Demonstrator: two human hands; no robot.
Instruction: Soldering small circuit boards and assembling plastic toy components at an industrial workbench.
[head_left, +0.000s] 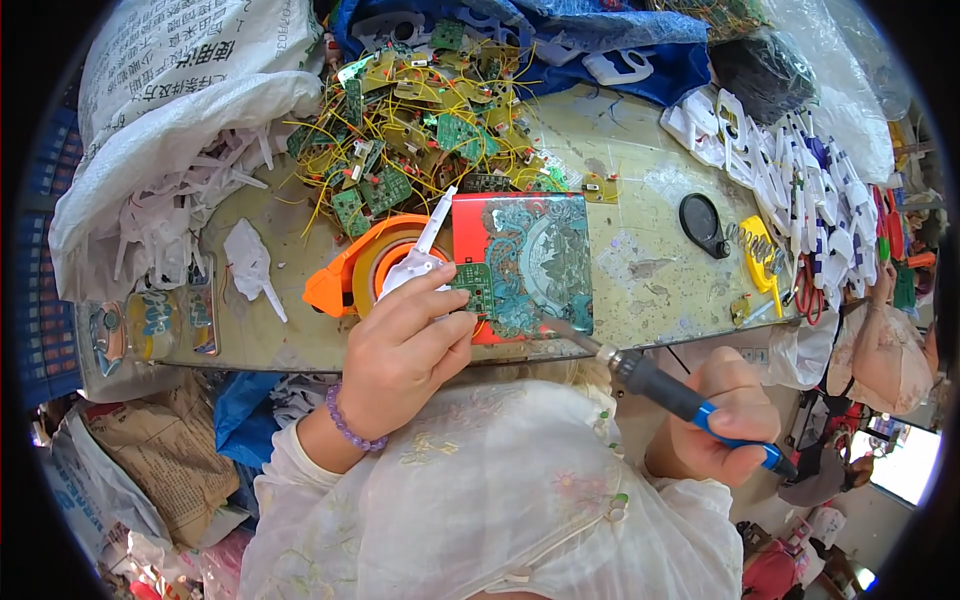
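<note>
The left hand [400,345] pinches a small green circuit board [472,287] and a white plastic part [415,265] between thumb and fingers, over a red patterned tin [530,265] on the worktop [640,230]. The right hand [725,415] — fingers wrapped tight — grips a blue-handled soldering iron [660,385], tip at the tin's near edge. An orange tape dispenser [345,275] sits just beside — a heap of wired boards [420,120] lies behind.

Left hand [400,345] hides part of the green circuit board [472,287] (solder joints too small to tell)
</note>
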